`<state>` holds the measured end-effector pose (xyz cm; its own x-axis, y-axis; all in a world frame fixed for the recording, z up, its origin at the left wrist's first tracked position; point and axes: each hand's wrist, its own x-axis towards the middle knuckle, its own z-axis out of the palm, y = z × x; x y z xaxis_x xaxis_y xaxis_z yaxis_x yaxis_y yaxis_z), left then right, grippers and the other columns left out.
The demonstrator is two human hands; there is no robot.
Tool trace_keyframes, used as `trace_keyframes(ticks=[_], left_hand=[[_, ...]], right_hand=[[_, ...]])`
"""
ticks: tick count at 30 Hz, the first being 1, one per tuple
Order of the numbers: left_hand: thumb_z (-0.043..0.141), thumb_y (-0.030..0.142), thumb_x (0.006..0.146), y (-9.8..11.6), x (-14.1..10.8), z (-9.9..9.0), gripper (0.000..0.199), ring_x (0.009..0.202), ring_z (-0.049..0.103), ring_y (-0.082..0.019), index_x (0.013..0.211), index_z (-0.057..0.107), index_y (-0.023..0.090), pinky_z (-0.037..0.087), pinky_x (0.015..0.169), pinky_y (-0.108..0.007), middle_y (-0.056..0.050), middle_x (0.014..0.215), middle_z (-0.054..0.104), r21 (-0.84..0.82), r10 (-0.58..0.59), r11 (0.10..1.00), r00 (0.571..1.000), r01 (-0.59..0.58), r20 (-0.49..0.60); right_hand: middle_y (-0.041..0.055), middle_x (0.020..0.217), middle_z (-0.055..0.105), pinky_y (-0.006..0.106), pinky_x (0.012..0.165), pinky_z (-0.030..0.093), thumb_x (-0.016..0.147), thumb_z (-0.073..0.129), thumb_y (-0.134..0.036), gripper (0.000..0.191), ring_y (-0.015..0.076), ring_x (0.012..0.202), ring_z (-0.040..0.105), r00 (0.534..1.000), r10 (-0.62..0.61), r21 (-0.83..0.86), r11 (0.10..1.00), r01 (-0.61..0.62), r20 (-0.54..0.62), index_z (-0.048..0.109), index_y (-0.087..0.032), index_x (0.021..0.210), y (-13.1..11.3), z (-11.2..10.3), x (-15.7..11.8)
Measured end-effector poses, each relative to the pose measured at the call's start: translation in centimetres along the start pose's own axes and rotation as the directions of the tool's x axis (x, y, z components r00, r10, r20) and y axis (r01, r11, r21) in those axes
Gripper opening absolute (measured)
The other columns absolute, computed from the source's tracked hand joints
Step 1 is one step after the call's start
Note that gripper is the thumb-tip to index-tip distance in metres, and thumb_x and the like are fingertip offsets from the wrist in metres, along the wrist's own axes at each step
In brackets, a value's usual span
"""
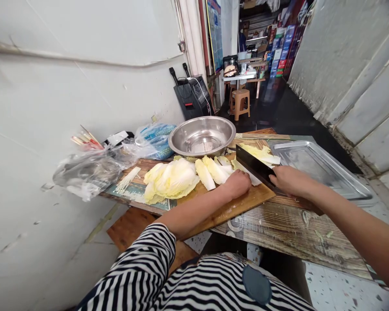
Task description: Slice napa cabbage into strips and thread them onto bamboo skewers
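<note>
My right hand is closed round the handle of a cleaver, whose dark blade stands on edge over the right part of a wooden cutting board. Just left of the blade, my left hand has its fingers curled down on a napa cabbage leaf; the fingertips are partly hidden. More cabbage strips lie beside that hand. A pile of whole napa cabbage leaves rests at the board's left end. Beyond the blade are cut cabbage pieces.
Behind the board stands a steel basin. A metal tray lies at the right of the wooden table. Enoki mushrooms, plastic bags and skewers are at the left, by the wall.
</note>
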<state>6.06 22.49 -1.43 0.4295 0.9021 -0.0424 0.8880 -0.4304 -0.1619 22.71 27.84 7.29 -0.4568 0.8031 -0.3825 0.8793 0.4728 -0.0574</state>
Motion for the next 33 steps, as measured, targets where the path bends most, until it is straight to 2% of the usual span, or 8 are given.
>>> trace_keyframes(ticks=[4,9,15,20,22,26,29,33], left_hand=[[0.048,0.014,0.097,0.0,0.3,0.0,0.029,0.100,0.069,-0.031,0.097,0.075,0.005,0.051,0.086,-0.041,-0.021,0.100,0.072,-0.032,-0.008,0.999,1.000,0.008,0.007],[0.045,0.009,0.097,-1.4,0.2,-1.7,0.030,0.099,0.071,-0.028,0.098,0.075,0.008,0.053,0.082,-0.037,-0.016,0.100,0.073,-0.092,-0.115,0.989,0.993,0.114,-0.006],[0.037,0.011,0.103,-6.2,-4.2,-5.2,0.037,0.113,0.064,-0.022,0.121,0.069,0.013,0.049,0.097,-0.034,-0.013,0.121,0.070,-0.142,-0.289,0.957,0.893,0.254,-0.345],[0.046,0.007,0.097,-6.7,-10.6,-4.4,0.027,0.107,0.066,-0.023,0.099,0.072,0.013,0.036,0.118,-0.046,-0.011,0.103,0.072,-0.027,-0.266,0.964,0.959,0.265,-0.100],[0.046,0.005,0.094,-6.0,-13.3,-3.5,0.030,0.114,0.065,-0.023,0.106,0.072,0.015,0.032,0.122,-0.047,-0.011,0.110,0.072,-0.057,-0.310,0.950,0.949,0.307,-0.061],[0.054,0.022,0.096,-5.1,-18.2,-1.6,0.042,0.139,0.050,-0.030,0.137,0.060,0.017,0.033,0.122,-0.048,-0.016,0.146,0.057,-0.142,-0.575,0.818,0.785,0.558,-0.229],[0.071,0.045,0.087,-5.5,-20.6,0.2,0.073,0.152,0.030,-0.040,0.150,0.048,0.018,0.028,0.123,-0.059,-0.021,0.162,0.038,-0.199,-0.741,0.671,0.639,0.714,-0.206],[0.073,0.057,0.083,-6.8,-21.6,2.6,0.090,0.157,0.019,-0.041,0.157,0.039,0.020,0.021,0.124,-0.063,-0.022,0.169,0.023,-0.287,-0.795,0.596,0.600,0.750,-0.083]], right_hand=[[0.0113,0.048,0.060,0.031,0.054,0.046,0.098,0.038,-0.027,0.042,0.0212,0.043,0.060,0.998,-0.018,0.005,1.000,0.018,0.053,0.072,-0.010,0.079,-1.4,-0.3,0.3],[0.0078,0.054,0.065,0.028,0.058,0.044,0.097,0.039,-0.025,0.035,0.0184,0.048,0.062,0.997,0.004,-0.006,1.000,-0.004,-0.079,0.070,-0.008,0.100,0.3,0.4,0.8],[0.0099,0.061,0.069,0.030,0.063,0.045,0.100,0.034,-0.028,0.040,0.0209,0.058,0.066,0.991,0.060,0.043,0.998,-0.055,-0.121,0.069,-0.010,0.097,2.0,1.0,1.1],[0.0200,0.100,0.076,0.033,0.070,0.044,0.100,0.036,-0.032,0.039,0.0276,0.091,0.072,0.978,-0.067,-0.179,0.983,0.031,-0.199,0.070,-0.012,0.096,-0.1,2.0,0.0],[0.0196,0.103,0.075,0.033,0.068,0.043,0.100,0.034,-0.030,0.038,0.0283,0.093,0.072,0.980,-0.098,-0.237,0.970,0.055,-0.172,0.069,-0.014,0.097,-1.3,2.1,-0.5],[0.0195,0.097,0.075,0.034,0.069,0.044,0.099,0.037,-0.025,0.033,0.0290,0.091,0.072,0.983,-0.141,-0.294,0.950,0.102,-0.116,0.068,-0.014,0.095,-3.4,2.5,-1.2],[0.0190,0.094,0.075,0.036,0.068,0.046,0.100,0.037,-0.025,0.032,0.0301,0.085,0.073,0.971,-0.207,-0.320,0.934,0.160,-0.120,0.066,-0.016,0.091,-4.5,3.6,-1.5],[0.0165,0.084,0.074,0.037,0.068,0.047,0.098,0.042,-0.025,0.025,0.0310,0.081,0.073,0.957,-0.260,-0.330,0.921,0.205,-0.130,0.062,-0.021,0.083,-5.2,5.2,-2.0]])
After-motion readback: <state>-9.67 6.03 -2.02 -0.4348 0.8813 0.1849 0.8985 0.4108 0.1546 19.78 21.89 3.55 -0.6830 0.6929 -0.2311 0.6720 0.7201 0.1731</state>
